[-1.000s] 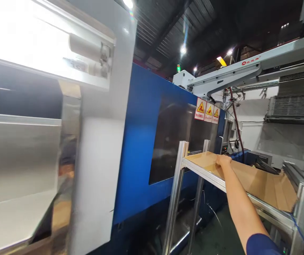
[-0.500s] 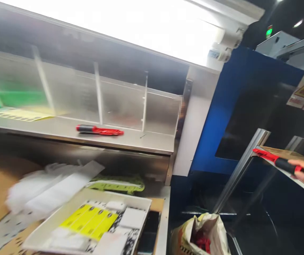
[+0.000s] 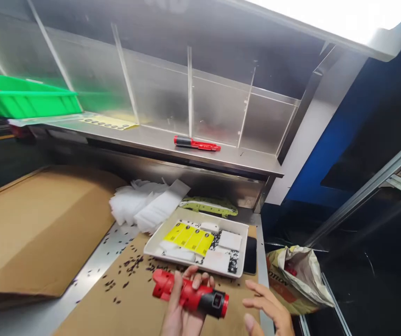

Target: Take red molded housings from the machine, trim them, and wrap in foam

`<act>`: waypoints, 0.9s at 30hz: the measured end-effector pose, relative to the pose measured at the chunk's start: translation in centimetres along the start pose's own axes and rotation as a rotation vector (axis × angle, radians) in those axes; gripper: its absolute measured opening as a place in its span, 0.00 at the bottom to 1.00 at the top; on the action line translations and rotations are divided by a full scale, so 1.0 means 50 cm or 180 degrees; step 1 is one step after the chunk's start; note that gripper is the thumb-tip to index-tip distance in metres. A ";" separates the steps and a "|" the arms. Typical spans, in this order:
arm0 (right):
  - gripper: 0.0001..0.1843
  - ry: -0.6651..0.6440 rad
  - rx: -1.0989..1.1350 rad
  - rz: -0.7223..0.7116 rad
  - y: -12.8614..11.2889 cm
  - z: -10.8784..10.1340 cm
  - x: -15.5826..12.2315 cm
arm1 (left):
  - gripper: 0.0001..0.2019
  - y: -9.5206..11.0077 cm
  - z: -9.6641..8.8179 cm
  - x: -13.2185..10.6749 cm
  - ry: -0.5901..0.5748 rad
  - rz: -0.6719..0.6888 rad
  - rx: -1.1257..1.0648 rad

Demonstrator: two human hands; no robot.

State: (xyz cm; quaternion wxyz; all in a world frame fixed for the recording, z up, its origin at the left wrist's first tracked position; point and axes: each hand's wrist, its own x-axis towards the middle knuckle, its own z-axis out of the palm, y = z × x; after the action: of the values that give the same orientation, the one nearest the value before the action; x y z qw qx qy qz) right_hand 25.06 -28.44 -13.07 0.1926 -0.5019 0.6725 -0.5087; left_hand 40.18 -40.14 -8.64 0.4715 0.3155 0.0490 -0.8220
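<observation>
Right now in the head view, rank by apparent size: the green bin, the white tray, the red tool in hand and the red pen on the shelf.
1. green bin, partly cut off
2. white tray; close to the bin, order unsure
3. red tool, nearest the camera, in the left hand
4. red pen

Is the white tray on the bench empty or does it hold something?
Holding things: the white tray contains yellow labels and white pieces.

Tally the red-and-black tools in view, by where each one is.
Red-and-black plastic tool in the left hand: 1
Slim red-and-black tool lying on the steel shelf: 1
Total: 2
The right hand is open beside the held tool and holds nothing.
</observation>
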 end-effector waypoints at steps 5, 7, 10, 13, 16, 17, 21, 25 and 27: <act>0.25 0.0023 0.1159 0.0825 -0.018 0.160 -0.022 | 0.22 0.061 -0.059 -0.002 -0.0412 0.0264 0.0531; 0.28 0.0075 0.1572 0.1060 -0.036 0.206 -0.024 | 0.23 0.076 -0.085 0.002 -0.0655 0.0289 0.0812; 0.30 0.0151 0.1736 0.1250 -0.064 0.243 -0.020 | 0.20 0.098 -0.116 0.013 -0.0978 0.0277 0.1016; 0.30 0.0314 0.1858 0.1334 -0.085 0.258 -0.013 | 0.19 0.113 -0.129 0.023 -0.1149 0.0286 0.1103; 0.30 0.0501 0.2067 0.1341 -0.093 0.268 -0.008 | 0.19 0.118 -0.127 0.032 -0.1269 0.0300 0.1175; 0.29 0.0563 0.2141 0.1336 -0.094 0.271 -0.007 | 0.19 0.118 -0.125 0.036 -0.1311 0.0299 0.1203; 0.26 0.0775 0.2271 0.1269 -0.093 0.280 -0.001 | 0.17 0.117 -0.119 0.053 -0.1451 0.0242 0.1374; 0.24 0.0868 0.2236 0.1125 -0.087 0.288 0.011 | 0.15 0.123 -0.107 0.070 -0.1635 0.0400 0.1598; 0.23 0.0908 0.2255 0.1009 -0.082 0.291 0.022 | 0.14 0.130 -0.100 0.073 -0.1776 0.0620 0.1725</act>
State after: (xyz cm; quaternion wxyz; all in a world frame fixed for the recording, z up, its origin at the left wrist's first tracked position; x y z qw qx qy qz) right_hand 37.75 -36.47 -15.14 0.3343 -0.2192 0.5448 -0.7372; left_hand 46.49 -44.54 -13.26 0.4422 0.1963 -0.3297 -0.8107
